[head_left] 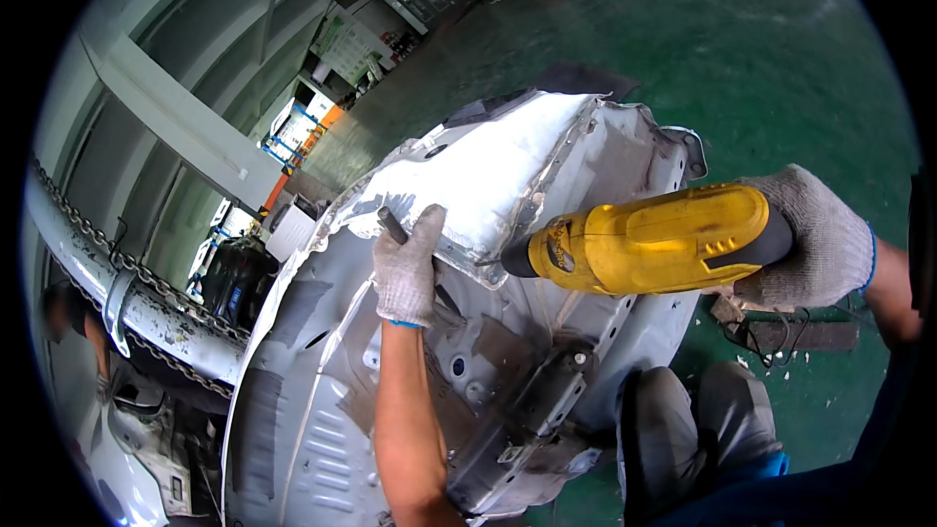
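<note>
A yellow power drill (664, 242) with black ends lies level across the middle right. My right hand (815, 239), in a grey-white knit glove, is closed round its rear end. The drill's nose points left, and its thin bit meets or nearly meets the seam of the cut grey car body section (322, 400). My left hand (406, 278), gloved alike, is wrapped round a dark metal rod (392, 225), whose upper end sticks out above the fist. Beyond that fist lies the body section's bright white panel (488, 171). The right fingers are mostly hidden behind the drill and palm.
A thick grey pole (176, 307) with a chain (146, 271) along it runs at the left. Farther left another person (83, 332) is near white car parts. A dark metal block (805, 336) and a cable lie on the green floor (771, 68) at right.
</note>
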`<state>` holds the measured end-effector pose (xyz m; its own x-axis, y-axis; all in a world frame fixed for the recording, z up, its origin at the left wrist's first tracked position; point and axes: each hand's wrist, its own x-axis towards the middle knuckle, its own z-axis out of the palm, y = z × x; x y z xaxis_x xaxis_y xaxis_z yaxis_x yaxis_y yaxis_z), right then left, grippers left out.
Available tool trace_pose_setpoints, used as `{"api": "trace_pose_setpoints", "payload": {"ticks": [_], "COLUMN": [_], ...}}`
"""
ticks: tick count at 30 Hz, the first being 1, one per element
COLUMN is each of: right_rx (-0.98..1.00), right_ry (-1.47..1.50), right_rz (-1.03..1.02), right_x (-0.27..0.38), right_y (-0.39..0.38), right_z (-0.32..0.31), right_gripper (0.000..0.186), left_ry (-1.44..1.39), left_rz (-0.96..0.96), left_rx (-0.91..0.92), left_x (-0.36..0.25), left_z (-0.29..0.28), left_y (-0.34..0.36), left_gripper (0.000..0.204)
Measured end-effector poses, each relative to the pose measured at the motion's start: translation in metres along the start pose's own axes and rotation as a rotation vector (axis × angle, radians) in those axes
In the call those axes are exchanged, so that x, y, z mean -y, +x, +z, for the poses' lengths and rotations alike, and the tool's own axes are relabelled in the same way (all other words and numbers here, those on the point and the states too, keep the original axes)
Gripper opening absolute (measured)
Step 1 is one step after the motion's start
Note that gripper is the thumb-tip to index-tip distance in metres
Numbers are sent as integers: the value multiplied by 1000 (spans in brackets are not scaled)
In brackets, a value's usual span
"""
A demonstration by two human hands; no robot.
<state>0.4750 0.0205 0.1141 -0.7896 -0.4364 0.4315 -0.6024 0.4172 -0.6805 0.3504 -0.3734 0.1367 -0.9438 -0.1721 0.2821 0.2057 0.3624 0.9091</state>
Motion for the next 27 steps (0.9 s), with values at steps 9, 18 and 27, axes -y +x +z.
{"api": "trace_pose_setpoints", "payload": {"ticks": [9, 18, 27], "right_rx": [20, 16, -25], "right_ry": [154, 73, -146], "right_rz": [49, 122, -168], "right_x": [-9, 8, -16], "right_y": [-1, -5, 4], "right_z": [10, 9, -2], "right_gripper": [53, 47, 52], "left_ry": [-7, -3, 65], "left_rz": [31, 91, 21], "left_rx": [-37, -70, -84], "left_x": [4, 11, 7], "left_z": [6, 9, 6], "left_y": [3, 7, 7], "left_gripper": [30, 35, 37]}}
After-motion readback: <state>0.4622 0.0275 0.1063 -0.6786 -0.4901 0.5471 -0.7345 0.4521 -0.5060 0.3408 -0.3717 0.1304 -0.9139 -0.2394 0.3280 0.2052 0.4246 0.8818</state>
